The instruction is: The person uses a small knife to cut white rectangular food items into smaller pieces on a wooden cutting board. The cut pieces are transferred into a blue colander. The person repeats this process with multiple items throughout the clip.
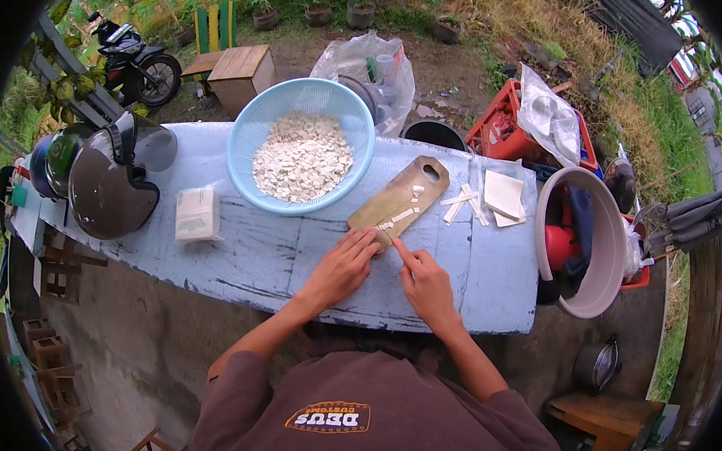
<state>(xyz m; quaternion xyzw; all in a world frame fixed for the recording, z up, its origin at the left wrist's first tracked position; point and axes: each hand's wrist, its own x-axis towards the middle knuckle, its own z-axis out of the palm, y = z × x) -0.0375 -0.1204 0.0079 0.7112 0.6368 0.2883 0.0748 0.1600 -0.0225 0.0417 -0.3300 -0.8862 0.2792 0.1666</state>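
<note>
A worn wooden cutting board with a hole in its handle lies slanted on the pale blue table. My left hand rests on its near end, fingertips pressing a narrow white strip partly cut into small pieces. Beside it, my right hand is curled with the index finger stretched forward, around what looks like a small knife, mostly hidden. A longer cut piece and a few bits lie farther up the board. To its right are loose white strips and thin white sheets on a plastic bag.
Beyond my left hand stands a light blue plastic colander holding many small white pieces. A wrapped white pack and helmets sit leftward. A tilted grey tub borders the table's right end; a red crate stands behind.
</note>
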